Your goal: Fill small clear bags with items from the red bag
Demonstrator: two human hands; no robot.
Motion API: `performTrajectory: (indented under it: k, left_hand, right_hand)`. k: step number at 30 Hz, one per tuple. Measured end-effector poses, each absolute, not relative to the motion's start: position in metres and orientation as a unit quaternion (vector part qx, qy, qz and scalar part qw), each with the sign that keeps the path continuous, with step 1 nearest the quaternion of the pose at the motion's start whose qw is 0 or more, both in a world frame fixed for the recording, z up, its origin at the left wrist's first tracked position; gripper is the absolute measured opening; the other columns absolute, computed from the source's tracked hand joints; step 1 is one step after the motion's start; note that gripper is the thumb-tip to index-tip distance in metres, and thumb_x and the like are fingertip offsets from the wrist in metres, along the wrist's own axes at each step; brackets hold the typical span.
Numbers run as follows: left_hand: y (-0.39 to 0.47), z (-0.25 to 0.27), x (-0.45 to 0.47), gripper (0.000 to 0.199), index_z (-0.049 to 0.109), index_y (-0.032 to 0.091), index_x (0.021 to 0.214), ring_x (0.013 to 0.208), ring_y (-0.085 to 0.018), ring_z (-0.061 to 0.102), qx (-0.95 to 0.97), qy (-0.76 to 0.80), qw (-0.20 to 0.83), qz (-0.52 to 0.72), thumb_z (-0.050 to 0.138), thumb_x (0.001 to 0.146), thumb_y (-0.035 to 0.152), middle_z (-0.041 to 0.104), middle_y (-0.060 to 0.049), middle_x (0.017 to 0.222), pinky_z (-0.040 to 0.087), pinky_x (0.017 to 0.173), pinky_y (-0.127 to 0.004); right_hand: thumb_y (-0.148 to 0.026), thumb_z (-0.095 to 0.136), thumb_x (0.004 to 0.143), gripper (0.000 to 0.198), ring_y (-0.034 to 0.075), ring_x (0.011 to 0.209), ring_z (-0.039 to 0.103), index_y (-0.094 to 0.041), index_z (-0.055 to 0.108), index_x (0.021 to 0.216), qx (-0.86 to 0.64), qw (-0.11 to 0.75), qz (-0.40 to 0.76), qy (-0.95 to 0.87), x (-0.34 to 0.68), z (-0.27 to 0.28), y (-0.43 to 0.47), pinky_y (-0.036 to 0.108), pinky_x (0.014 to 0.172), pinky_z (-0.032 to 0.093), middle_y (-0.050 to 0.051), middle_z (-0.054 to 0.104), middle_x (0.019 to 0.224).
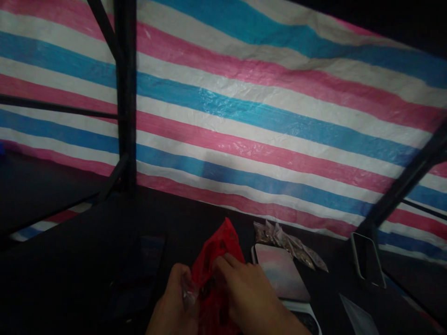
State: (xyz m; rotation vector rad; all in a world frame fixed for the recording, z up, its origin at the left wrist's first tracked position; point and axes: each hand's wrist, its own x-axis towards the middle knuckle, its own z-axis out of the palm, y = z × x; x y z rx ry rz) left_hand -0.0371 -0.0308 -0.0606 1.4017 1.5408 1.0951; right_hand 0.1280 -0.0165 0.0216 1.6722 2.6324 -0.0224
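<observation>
Your left hand (172, 300) has its fingers closed on some clear plastic (189, 294), right beside the red bag (223, 239). That bag is between your hands, at the near middle of the desk (183, 209). Your right hand (249, 288) bends its fingers at the bag's opening, and I cannot tell whether they grasp anything there. Just to the right of your right hand is a scale (281, 272), with small packets (293, 244) lying along its far and right sides. Farther right you have a phone (367, 260)
</observation>
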Motion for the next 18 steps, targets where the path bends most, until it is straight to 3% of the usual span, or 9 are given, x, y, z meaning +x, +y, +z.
performTrajectory:
  k: [3,9,16,18]
  left_hand:
    - [-0.031,-0.057,-0.037,0.004,0.045,0.029,0.091,0.065,-0.021,0.064,0.534,0.618,0.37,0.444,0.044,0.09,0.025,0.062,0.003,0.071,0.047,0.061,-0.028]
    - [-0.032,-0.06,-0.034,0.005,0.046,0.029,0.095,0.064,-0.02,0.063,0.499,0.591,0.436,0.461,0.045,0.09,0.026,0.059,0.005,0.07,0.047,0.059,-0.027]
    - [-0.023,-0.061,-0.03,0.018,0.05,0.027,0.092,0.067,-0.022,0.062,0.469,0.558,0.45,0.517,0.055,0.09,0.043,0.062,0.001,0.077,0.05,0.06,-0.031]
    - [-0.022,-0.061,-0.031,0.013,0.051,0.027,0.09,0.067,-0.021,0.061,0.468,0.555,0.438,0.531,0.056,0.088,0.038,0.062,0.002,0.076,0.05,0.061,-0.03]
  right_hand:
    - [0.003,0.058,0.07,0.065,0.032,0.099,0.081,-0.024,0.062,0.13,0.54,0.034,0.011,0.841,0.125,0.019,-0.014,0.037,0.069,0.058,0.006,0.076,0.129]
    - [0.005,0.048,0.084,0.057,0.031,0.104,0.079,-0.02,0.063,0.133,0.553,0.042,0.036,0.831,0.124,0.013,-0.011,0.036,0.073,0.058,0.012,0.072,0.135]
    - [-0.005,0.058,0.079,0.058,0.026,0.117,0.073,-0.026,0.064,0.133,0.505,-0.007,-0.04,0.862,0.131,0.017,-0.013,0.036,0.092,0.058,0.003,0.074,0.134]
    - [-0.004,0.057,0.078,0.057,0.03,0.118,0.073,-0.023,0.066,0.131,0.516,-0.003,-0.046,0.856,0.132,0.018,-0.013,0.04,0.095,0.058,0.007,0.074,0.133]
